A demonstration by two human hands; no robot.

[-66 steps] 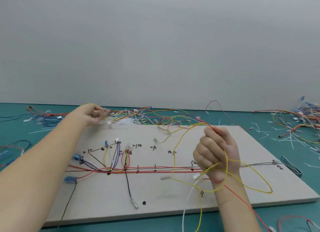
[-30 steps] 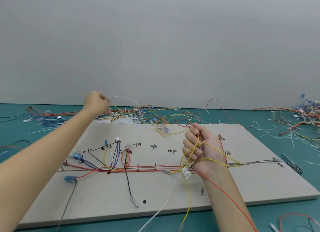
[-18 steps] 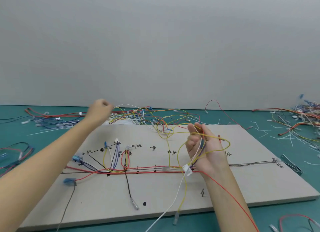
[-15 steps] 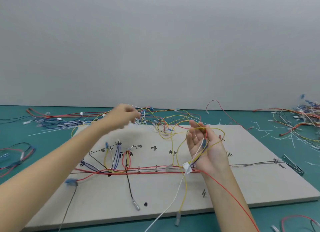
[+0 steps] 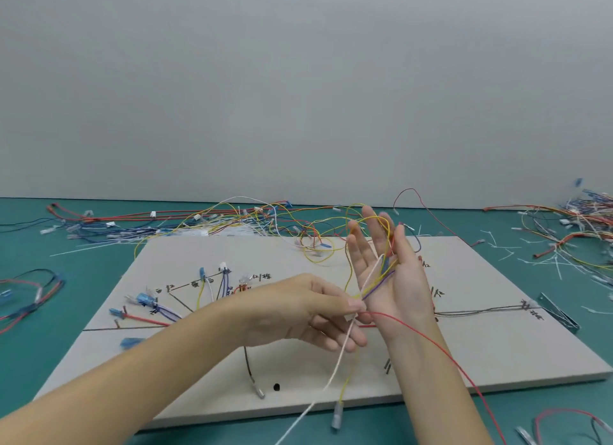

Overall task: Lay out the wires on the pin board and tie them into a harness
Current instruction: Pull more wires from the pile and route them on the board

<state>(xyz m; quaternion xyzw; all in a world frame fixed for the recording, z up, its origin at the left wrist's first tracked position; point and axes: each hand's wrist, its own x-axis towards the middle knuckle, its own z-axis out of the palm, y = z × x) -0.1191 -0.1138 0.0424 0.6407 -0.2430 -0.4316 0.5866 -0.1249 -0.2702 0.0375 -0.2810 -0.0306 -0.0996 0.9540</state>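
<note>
A beige pin board [image 5: 481, 345] lies on the teal table, with red, black, yellow and purple wires [image 5: 205, 288] laid along its drawn lines at the left. My right hand [image 5: 388, 272] is held palm up over the board's middle, fingers straight, with yellow, white, purple and red wires [image 5: 374, 282] draped across the palm. My left hand [image 5: 308, 312] has reached across and pinches these wires at the heel of the right palm. A white wire [image 5: 331, 378] and a yellow wire [image 5: 346, 381] hang down from the pinch past the board's front edge.
A tangle of loose wires [image 5: 232, 222] lies along the board's far edge. Another wire pile with cut tie ends [image 5: 570, 239] sits at the right. More wires [image 5: 30, 295] lie at the far left. A metal piece [image 5: 557, 315] rests by the board's right edge.
My left hand left the wire pile behind the board and came across to my right hand, where it now pinches the wires. My right hand opened from a fist to a flat palm.
</note>
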